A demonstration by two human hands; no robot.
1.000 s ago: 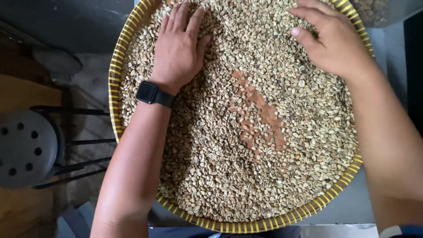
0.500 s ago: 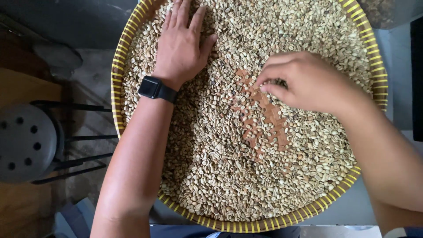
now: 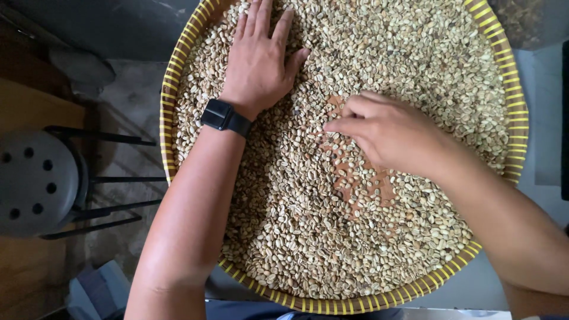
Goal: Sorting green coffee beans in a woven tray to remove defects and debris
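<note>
1. Your right hand [image 3: 388, 133] has come from the tray's far right edge to the middle, over the reddish bare patch [image 3: 361, 178]; your left hand [image 3: 259, 62] has stayed put.
2. Beans [image 3: 296, 237] fill a round woven tray [image 3: 172, 89] with a yellow rim. A grey perforated stool [image 3: 35, 181] stands on the floor to the left.
3. Your left hand, with a black watch [image 3: 224, 117] on its wrist, lies flat and spread on the beans.
4. Your right hand's fingers are curled, tips pinched together at the beans; whether they hold one, you cannot tell.
</note>
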